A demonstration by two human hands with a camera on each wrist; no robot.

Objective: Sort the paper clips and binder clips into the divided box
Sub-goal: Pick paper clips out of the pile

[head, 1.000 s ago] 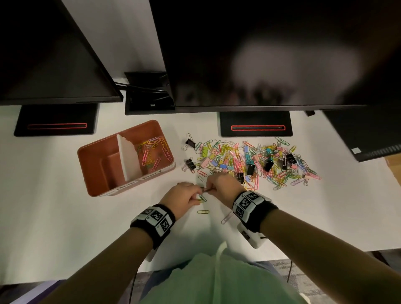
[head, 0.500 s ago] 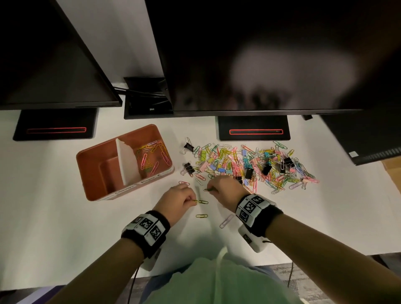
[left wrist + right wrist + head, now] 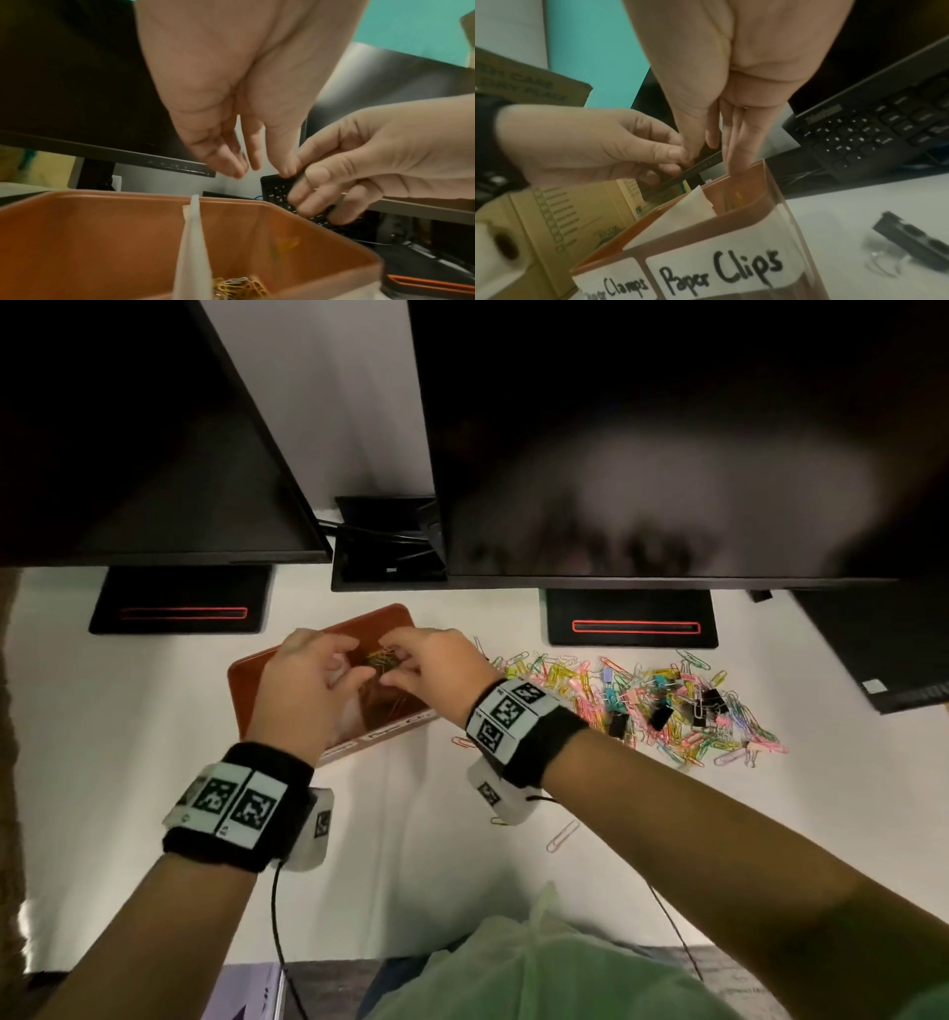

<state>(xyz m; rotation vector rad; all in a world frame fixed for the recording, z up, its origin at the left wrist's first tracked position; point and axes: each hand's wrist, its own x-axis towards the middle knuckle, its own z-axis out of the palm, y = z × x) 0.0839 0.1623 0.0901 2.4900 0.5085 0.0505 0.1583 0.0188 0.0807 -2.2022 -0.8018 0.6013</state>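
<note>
The orange divided box (image 3: 245, 683) stands left of centre, split by a white divider (image 3: 192, 243). Coloured paper clips (image 3: 381, 658) lie in its right compartment, labelled "Paper Clips" (image 3: 721, 272). Both hands hover over that compartment. My left hand (image 3: 354, 667) has relaxed, downward-pointing fingers (image 3: 231, 160) and holds nothing. My right hand (image 3: 405, 670) is just beside it, its fingers (image 3: 734, 138) straight and empty. A blurred yellow clip (image 3: 286, 242) shows inside the box. The mixed pile of paper clips (image 3: 580, 690) and black binder clips (image 3: 660, 717) lies to the right.
Two dark monitors hang over the back of the white desk, on black stands (image 3: 631, 618). A black keyboard (image 3: 875, 130) sits behind the box. One loose paper clip (image 3: 562, 835) lies near the front, and a binder clip (image 3: 916, 237) lies right of the box.
Both hands rose from the desk in front of the pile and moved left and back over the box. The clips they pinched are out of their fingers.
</note>
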